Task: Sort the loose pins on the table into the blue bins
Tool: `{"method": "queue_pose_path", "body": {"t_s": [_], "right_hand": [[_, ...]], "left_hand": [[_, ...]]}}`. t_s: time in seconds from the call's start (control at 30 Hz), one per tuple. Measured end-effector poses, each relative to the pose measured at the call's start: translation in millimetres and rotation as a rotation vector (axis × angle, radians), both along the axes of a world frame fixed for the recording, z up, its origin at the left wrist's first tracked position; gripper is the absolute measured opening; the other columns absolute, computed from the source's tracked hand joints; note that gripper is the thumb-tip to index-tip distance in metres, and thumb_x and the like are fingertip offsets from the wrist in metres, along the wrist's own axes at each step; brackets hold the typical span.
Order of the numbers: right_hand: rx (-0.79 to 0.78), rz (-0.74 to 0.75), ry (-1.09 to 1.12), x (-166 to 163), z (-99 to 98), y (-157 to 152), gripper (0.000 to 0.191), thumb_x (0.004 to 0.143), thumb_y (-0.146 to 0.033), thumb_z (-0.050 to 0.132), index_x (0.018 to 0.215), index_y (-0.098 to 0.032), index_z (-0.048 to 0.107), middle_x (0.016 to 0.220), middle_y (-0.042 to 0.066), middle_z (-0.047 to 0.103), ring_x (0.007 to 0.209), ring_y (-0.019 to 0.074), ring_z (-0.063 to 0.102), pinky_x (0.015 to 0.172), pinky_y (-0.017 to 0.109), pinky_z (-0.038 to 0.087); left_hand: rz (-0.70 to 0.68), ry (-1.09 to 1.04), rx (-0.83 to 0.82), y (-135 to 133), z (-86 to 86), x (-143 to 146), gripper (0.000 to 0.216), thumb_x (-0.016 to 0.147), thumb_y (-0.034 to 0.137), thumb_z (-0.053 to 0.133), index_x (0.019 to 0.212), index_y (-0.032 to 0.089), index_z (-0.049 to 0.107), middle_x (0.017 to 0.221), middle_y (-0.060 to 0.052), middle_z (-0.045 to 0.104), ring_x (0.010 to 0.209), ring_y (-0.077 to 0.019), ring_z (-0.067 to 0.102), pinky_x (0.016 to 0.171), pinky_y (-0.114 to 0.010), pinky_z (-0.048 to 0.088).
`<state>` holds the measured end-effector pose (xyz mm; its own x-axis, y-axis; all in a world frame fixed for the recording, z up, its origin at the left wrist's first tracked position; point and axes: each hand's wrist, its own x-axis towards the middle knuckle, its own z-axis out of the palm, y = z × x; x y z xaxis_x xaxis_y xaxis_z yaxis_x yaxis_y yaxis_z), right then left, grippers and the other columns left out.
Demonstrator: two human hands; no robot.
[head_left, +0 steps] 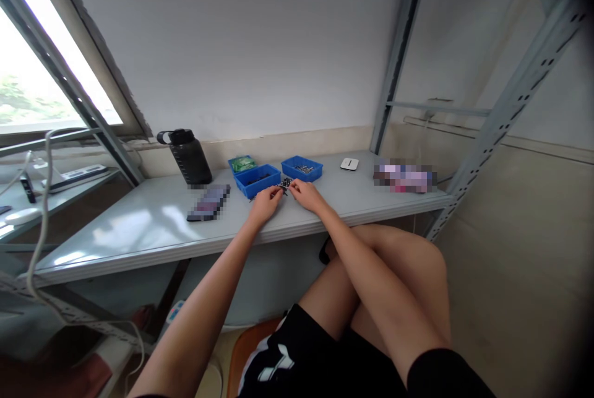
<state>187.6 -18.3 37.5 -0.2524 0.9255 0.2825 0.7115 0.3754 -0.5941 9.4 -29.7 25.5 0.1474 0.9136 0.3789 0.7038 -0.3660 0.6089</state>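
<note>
Close together over the table's front half, both hands meet at a small pile of black and silver screw-like parts (288, 182). My left hand (266, 205) has its fingers drawn together at the pile's left side; what they hold, if anything, is too small to make out. Pinched at the pile's right edge, my right hand (305, 194) has a thin light piece at its fingertips, not clear enough to name. Just behind my left hand stands a blue bin (253, 189) with dark small parts inside. Another blue bin (310, 174), behind my right hand, contains silver screw-like pieces.
A green packet (242, 164) lies in a blue tray behind the left bin. A dark bottle (191, 158) and a blurred phone-like object (208, 202) are to the left. Rightward are a small white box (349, 164) and a blurred colourful item (403, 177). Metal posts (403, 45) frame the table.
</note>
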Motion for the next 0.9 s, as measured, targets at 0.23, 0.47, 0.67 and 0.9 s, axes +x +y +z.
{"method": "queue_pose_path", "body": {"t_s": [0.23, 0.47, 0.67, 0.9], "right_hand": [[-0.059, 0.138, 0.167, -27.6, -6.9, 4.7, 0.032, 0.099, -0.039, 0.06, 0.12, -0.015, 0.061, 0.116, 0.008, 0.065, 0.099, 0.0187, 0.066, 0.086, 0.039, 0.058], [-0.059, 0.172, 0.287, -26.5, -16.4, 4.0, 0.03, 0.099, -0.039, 0.06, 0.118, -0.015, 0.062, 0.113, 0.007, 0.066, 0.096, 0.0178, 0.066, 0.085, 0.038, 0.058], [-0.025, 0.146, 0.378, -23.5, -18.9, 5.2, 0.031, 0.1, -0.039, 0.059, 0.118, -0.015, 0.062, 0.112, 0.007, 0.066, 0.094, 0.0172, 0.066, 0.083, 0.037, 0.058], [-0.006, 0.09, 0.398, -22.5, -21.3, 9.4, 0.031, 0.1, -0.039, 0.059, 0.119, -0.016, 0.062, 0.116, 0.008, 0.065, 0.098, 0.0182, 0.066, 0.086, 0.039, 0.058]], "left_hand": [[-0.005, -0.058, 0.043, 5.2, -2.4, -3.9, 0.027, 0.099, 0.035, 0.063, 0.118, 0.017, 0.064, 0.117, -0.008, 0.068, 0.098, -0.0219, 0.069, 0.086, -0.043, 0.059], [0.012, -0.084, 0.097, 7.4, -5.2, -4.9, 0.026, 0.099, 0.035, 0.063, 0.117, 0.017, 0.065, 0.117, -0.008, 0.069, 0.098, -0.0219, 0.069, 0.086, -0.043, 0.059], [0.03, -0.086, 0.125, 10.3, -8.2, -5.9, 0.026, 0.099, 0.035, 0.063, 0.118, 0.017, 0.065, 0.119, -0.008, 0.068, 0.099, -0.0219, 0.068, 0.086, -0.043, 0.059], [-0.012, -0.059, 0.118, 10.2, -10.0, -5.9, 0.025, 0.099, 0.035, 0.063, 0.116, 0.017, 0.065, 0.116, -0.008, 0.069, 0.096, -0.021, 0.069, 0.085, -0.042, 0.059]]}}
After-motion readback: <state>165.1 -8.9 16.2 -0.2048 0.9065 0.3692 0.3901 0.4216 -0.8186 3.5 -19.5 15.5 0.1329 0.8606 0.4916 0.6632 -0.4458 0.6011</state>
